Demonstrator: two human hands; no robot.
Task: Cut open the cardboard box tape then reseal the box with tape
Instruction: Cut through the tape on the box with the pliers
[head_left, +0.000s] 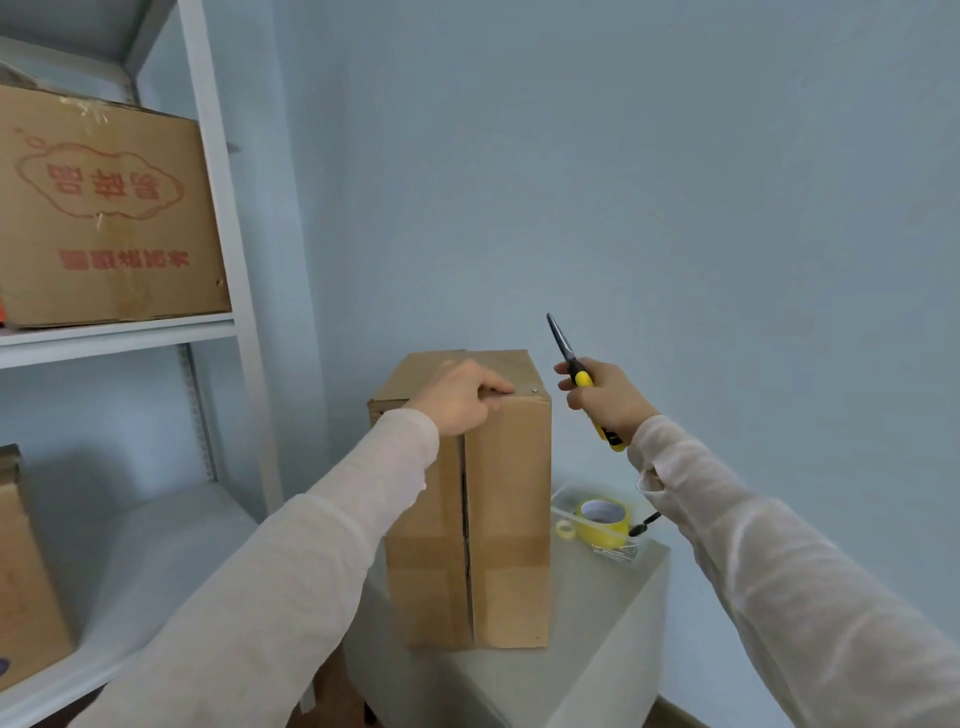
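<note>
Left hand (460, 397) grips box (509, 519) top; right hand (605, 397) grip wraps scissors (563, 345), point up beside box. A slip could nick your left hand.

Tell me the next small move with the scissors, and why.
Probably lower the scissors tip-first to the tape band crossing the front seam of the box: the right hand holds them pointing up, off the box, while the left hand grips its top edge.
</note>
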